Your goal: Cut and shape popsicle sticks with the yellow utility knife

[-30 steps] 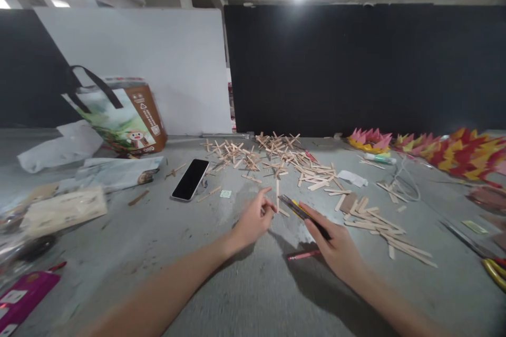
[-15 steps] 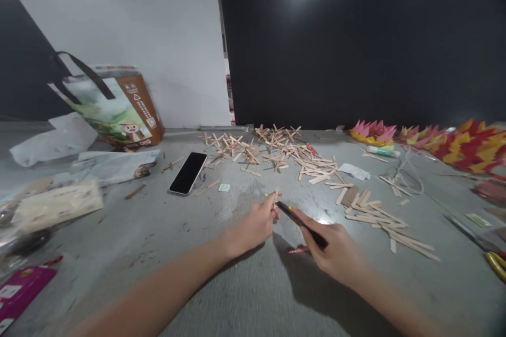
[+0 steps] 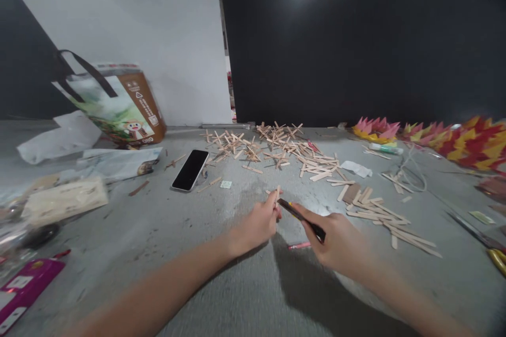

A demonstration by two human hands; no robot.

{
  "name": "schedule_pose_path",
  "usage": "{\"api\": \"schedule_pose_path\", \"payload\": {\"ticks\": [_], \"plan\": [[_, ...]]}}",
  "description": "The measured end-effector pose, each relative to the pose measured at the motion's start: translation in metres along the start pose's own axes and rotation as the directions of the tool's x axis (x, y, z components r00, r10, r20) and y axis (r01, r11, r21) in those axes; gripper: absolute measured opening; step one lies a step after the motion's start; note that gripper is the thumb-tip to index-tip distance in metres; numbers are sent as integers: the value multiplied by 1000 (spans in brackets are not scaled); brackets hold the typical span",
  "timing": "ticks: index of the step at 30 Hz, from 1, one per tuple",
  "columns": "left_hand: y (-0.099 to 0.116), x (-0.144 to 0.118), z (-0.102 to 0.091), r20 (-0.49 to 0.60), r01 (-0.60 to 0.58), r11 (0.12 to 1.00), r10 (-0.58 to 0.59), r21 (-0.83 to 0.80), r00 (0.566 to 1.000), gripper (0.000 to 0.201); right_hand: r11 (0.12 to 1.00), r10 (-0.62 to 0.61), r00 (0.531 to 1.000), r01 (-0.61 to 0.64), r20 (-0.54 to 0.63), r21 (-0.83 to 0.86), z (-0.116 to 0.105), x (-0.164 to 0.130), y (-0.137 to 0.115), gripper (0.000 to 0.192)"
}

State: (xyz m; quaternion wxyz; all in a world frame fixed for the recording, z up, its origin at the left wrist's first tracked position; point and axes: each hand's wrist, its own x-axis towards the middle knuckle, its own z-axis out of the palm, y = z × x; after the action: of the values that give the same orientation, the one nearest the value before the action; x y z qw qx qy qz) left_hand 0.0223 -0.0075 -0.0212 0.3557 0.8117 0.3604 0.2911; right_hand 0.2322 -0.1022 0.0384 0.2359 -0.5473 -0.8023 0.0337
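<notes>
In the middle of the head view, my left hand (image 3: 256,225) is closed, pinching a small wooden craft stick (image 3: 278,192) whose pale tip pokes out above the fingertips. My right hand (image 3: 336,239) wraps round a utility knife (image 3: 294,212) with a dark body and a bit of yellow. The knife's front end points left and meets or nearly meets the stick at my left fingers; actual contact is too small to make out. Beneath the right hand a red pen-like object (image 3: 299,246) lies on the grey table (image 3: 221,295).
Crossed wooden sticks (image 3: 276,139) lie heaped at the back, loose sticks (image 3: 379,216) to the right. A phone (image 3: 190,170), a shopping bag (image 3: 130,110) and a purple box-like object (image 3: 29,292) are left. Scissors (image 3: 478,234), a glue stick (image 3: 385,148) and paper flowers (image 3: 377,130) are right.
The view has shifted slightly. Both hands keep their holds on the stick and the knife; the right hand has turned or moved slightly, showing more of the red object beneath it.
</notes>
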Motion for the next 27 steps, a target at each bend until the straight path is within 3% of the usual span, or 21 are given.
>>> {"api": "schedule_pose_path", "payload": {"ticks": [7, 13, 16, 20, 27], "plan": [[8, 3, -3, -30, 46, 999, -47, -17, 998, 47, 1000, 0, 998, 2, -55, 24, 12, -4, -3, 54], [1, 3, -1, -44, 26, 999, -28, -34, 999, 47, 996, 45, 996, -51, 77, 67, -14, 17, -5, 52], [2, 5, -3, -86, 65, 995, -71, -72, 994, 46, 994, 48, 996, -55, 70, 90, -4, 19, -6, 53], [4, 7, -6, -90, 92, 991, -101, -93, 991, 46, 1000, 1, 999, 0, -33, 21, 14, 14, -8, 55], [0, 7, -4, -111, 58, 994, -68, -90, 992, 47, 988, 35, 986, -59, 163, 146, -23, 38, -6, 48]]}}
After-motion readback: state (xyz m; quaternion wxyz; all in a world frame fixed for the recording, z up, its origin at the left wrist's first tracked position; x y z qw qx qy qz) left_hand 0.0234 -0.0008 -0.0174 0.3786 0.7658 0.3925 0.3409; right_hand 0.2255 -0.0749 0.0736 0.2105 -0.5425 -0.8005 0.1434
